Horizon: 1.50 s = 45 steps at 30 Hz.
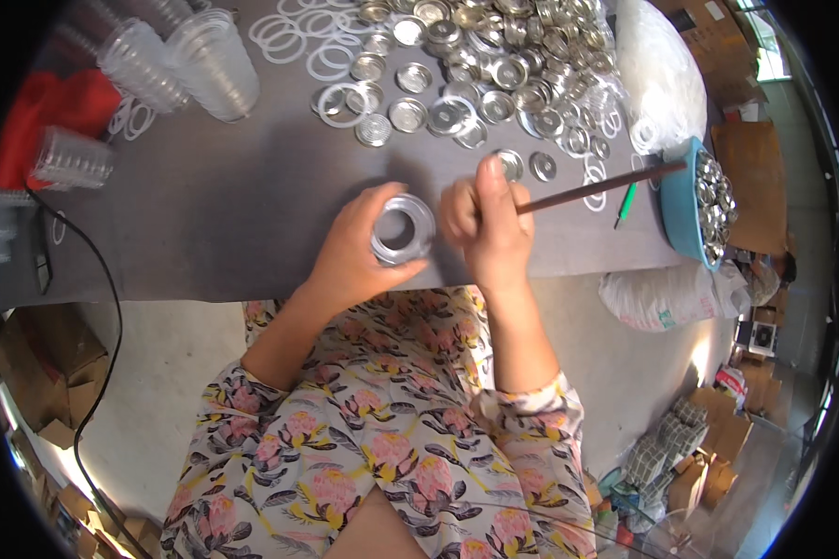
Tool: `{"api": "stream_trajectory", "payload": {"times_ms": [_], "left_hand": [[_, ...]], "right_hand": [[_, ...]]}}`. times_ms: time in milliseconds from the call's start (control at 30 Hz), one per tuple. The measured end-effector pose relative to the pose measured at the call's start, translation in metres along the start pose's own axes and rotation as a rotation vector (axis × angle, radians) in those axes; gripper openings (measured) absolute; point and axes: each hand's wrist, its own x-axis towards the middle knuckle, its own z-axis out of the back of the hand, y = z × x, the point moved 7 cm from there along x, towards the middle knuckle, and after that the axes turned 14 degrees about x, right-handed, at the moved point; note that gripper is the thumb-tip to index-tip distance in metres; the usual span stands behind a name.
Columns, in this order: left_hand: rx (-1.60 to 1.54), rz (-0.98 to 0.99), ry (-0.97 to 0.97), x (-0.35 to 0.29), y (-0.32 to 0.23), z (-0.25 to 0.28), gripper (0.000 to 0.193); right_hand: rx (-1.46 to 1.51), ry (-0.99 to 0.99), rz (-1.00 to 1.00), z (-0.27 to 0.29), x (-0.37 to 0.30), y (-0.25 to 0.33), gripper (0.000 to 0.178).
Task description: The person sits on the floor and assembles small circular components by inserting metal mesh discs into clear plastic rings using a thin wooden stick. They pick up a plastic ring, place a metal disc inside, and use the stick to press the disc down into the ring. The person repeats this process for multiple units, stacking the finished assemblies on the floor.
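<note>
My left hand (356,244) curls around a clear round plastic piece with a ring-shaped rim (419,226) and a dark hole in its middle, close to the table's front edge. Beside it on the right, my right hand (494,224) is closed in a fist around a thin dark brown stick (587,189), its thumb pointing away from me. The stick reaches out to the right, over the table toward a blue tub. Motion smears the right fingers slightly. Just beyond that hand lie small round metal lids (543,167).
Metal lids (508,72) and white rings (329,61) crowd the far table. Stacked clear cups (213,70) and red cloth (79,114) occupy the left. The blue tub (680,210) of metal parts stands right, near a green-handled tool (626,205). A black cable (103,256) hangs left.
</note>
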Motion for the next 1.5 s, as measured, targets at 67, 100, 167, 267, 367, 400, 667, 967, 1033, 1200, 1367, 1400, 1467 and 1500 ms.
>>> {"api": "stream_trajectory", "payload": {"times_ms": [67, 100, 167, 267, 367, 400, 667, 967, 1033, 1200, 1367, 1400, 1467, 1500], "left_hand": [[0.066, -0.048, -0.039, -0.001, -0.002, 0.001, 0.073], [0.069, -0.051, -0.017, 0.001, -0.002, 0.000, 0.072], [0.023, -0.045, -0.001, 0.002, -0.006, 0.003, 0.072], [-0.008, -0.073, -0.025, -0.006, -0.006, 0.007, 0.066], [0.105, -0.151, 0.066, -0.018, 0.003, 0.001, 0.059], [0.072, -0.137, -0.013, -0.017, 0.005, 0.013, 0.059], [-0.020, -0.207, -0.720, 0.049, -0.013, 0.196, 0.075], [0.640, -0.025, -0.588, 0.086, 0.035, 0.230, 0.077], [0.705, 0.035, -0.562, 0.085, 0.032, 0.226, 0.080], [0.197, -0.123, -0.619, 0.089, 0.055, 0.214, 0.086], [0.047, -0.141, -0.763, 0.077, 0.082, 0.198, 0.087], [0.044, -0.087, -0.741, 0.072, 0.095, 0.186, 0.088], [0.049, 0.015, -0.695, 0.063, 0.116, 0.165, 0.089], [0.097, 0.053, -0.679, 0.059, 0.122, 0.160, 0.088]], "right_hand": [[0.023, -0.042, 0.017, -0.001, -0.010, -0.004, 0.057], [0.052, -0.054, 0.031, -0.005, -0.014, -0.007, 0.057], [0.191, -0.082, 0.026, -0.012, -0.012, -0.015, 0.056], [0.399, -0.121, 0.068, -0.012, -0.008, -0.014, 0.055], [0.483, -0.122, 0.312, -0.006, -0.017, 0.016, 0.056], [0.517, -0.134, 0.413, -0.001, -0.023, 0.033, 0.056], [0.485, -0.129, 0.445, 0.022, -0.042, 0.047, 0.057], [0.287, -0.149, 0.226, -0.002, -0.018, 0.016, 0.057], [0.112, -0.118, 0.155, -0.016, -0.007, 0.016, 0.051], [-0.467, 0.161, 0.420, -0.093, 0.054, 0.026, 0.023], [-0.844, 0.294, 0.735, -0.178, 0.106, 0.014, 0.024], [-0.926, 0.326, 0.677, -0.182, 0.116, 0.006, 0.022], [-1.078, 0.382, 0.561, -0.188, 0.131, -0.007, 0.018], [-1.073, 0.381, 0.584, -0.191, 0.132, -0.010, 0.016]]}}
